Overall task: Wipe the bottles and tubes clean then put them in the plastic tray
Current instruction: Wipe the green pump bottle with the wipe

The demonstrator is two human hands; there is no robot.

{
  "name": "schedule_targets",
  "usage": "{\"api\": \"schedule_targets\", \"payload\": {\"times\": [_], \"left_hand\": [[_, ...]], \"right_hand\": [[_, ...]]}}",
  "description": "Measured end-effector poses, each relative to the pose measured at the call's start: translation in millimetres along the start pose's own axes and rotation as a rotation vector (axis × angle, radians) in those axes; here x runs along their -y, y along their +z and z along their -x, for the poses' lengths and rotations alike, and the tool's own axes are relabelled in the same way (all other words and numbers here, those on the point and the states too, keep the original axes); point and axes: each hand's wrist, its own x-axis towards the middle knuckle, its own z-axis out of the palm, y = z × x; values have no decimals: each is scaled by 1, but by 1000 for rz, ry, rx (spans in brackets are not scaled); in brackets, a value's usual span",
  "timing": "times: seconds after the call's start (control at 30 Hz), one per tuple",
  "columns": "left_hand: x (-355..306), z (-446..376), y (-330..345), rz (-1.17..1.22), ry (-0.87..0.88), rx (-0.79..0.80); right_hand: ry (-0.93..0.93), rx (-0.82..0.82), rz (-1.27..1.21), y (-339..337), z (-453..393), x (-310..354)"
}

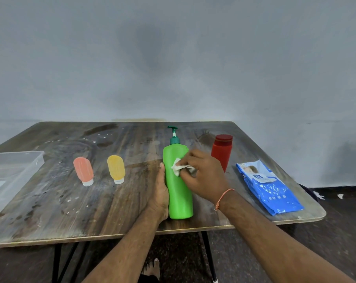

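- Spanned the lower half of the frame: dark, worn wood-grain table (pixel 111 211) on thin black legs.
- Sat at the left edge of the frame, on the table: clear rectangular plastic tray (pixel 33 160), holding none of the bottles or tubes.
- Stood upright at the centre of the frame: tall bright green plastic pump bottle (pixel 179 193) with a darker green pump head.
- Lay flat at the right of the frame, near the table edge: blue soft pack of wet wipes (pixel 270 189).
- Stood just behind and right of the green bottle: red cylindrical bottle (pixel 222 149) with a dark red cap.
- Pressed along the green bottle's left side, thumb up, fingers hidden behind it: left hand (pixel 160 193), steadying the bottle.
- Pinched a crumpled white wipe (pixel 178 167) against the bottle's upper front: right hand (pixel 203 176), fingers curled round it.
- Stood cap-down left of centre, apart from each other: yellow squeeze tube (pixel 116 167) and, further left, salmon-pink squeeze tube (pixel 83 170).
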Motion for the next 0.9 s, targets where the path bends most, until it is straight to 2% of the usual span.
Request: {"api": "schedule_targets", "payload": {"times": [0.23,0.5,0.63,0.77,0.9], "left_hand": [[-2,4,4,-43,-21,40],[-4,5,4,-79,-11,28],[-4,6,3,-78,-20,68],[-3,5,3,-21,-8,36],[-3,3,4,15,-2,11]], "right_hand": [[110,-194,36,-1,-10,-13],[78,-50,-54,-5,-10,-11],[118,-83,14,-7,-15,-18],[108,-137,-10,-3,-30,-16],[15,-37,-5,-2,-41,-1]]}}
